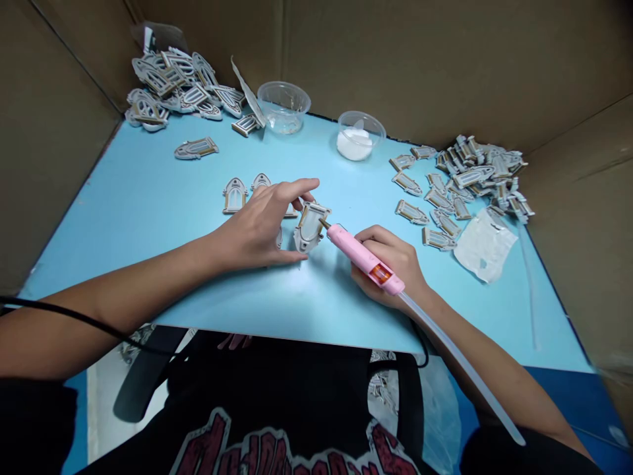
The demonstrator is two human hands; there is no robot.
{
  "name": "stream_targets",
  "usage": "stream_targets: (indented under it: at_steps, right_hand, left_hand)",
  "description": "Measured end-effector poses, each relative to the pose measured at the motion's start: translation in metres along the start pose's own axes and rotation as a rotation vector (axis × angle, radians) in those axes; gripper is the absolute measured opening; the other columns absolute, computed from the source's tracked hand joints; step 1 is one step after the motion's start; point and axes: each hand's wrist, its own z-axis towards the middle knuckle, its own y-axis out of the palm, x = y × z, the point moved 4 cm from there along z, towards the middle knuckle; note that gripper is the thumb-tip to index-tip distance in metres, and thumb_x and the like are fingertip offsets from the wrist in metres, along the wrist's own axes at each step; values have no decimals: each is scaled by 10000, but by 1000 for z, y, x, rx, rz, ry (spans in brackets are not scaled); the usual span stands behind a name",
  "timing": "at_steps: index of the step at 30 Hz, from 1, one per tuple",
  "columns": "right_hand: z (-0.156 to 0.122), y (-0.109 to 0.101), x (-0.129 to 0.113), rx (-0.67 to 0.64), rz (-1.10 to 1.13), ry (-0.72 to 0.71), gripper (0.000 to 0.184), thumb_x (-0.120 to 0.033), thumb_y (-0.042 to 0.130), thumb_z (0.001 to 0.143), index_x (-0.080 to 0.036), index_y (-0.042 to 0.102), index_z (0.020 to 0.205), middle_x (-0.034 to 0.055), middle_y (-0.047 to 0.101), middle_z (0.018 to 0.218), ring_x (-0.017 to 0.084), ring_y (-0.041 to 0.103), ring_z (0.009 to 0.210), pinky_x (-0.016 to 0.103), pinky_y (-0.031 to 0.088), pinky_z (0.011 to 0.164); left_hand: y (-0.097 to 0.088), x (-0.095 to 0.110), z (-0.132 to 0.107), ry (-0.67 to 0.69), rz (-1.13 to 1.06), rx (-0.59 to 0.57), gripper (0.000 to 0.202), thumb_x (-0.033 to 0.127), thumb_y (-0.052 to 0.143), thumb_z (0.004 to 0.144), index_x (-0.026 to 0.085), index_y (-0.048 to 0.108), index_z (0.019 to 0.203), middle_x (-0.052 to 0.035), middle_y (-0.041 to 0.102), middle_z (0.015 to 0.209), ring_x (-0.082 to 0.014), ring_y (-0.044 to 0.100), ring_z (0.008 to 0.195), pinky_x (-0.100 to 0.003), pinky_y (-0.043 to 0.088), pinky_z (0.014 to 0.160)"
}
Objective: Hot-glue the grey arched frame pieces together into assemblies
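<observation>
My left hand (264,221) grips a small white arched window-shaped piece (311,227) with gold edging, thumb at its rounded end and fingers at its square end. It is tilted above the table. In my right hand (390,260) is a pink glue gun (363,257), with a long clear glue stick (465,369) trailing out of its back. The metal nozzle meets or nearly meets the right edge of the held piece. Beside and partly behind my left hand lie several similar pieces, one of them a whole arched piece (235,196).
A large heap of arched pieces (173,79) lies back left, another heap (479,171) back right. Two clear plastic tubs (284,109) stand at the back, one holding white material (355,144). A torn white packet (484,244) lies right. Cardboard walls (420,59) surround the blue table (316,310).
</observation>
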Motion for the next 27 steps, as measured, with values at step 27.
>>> stream_targets:
  at_steps: [27]
  right_hand:
    - [-2,0,-3,-22,-18,15,172,-199,632,881,-222,541,737,20,627,851,132,590,655,270,456,550]
  left_hand:
    - [-7,14,4,226,182,50,365,490,777,887,223,618,1080,-122,693,1274,-243,689,1039,-385,422,877]
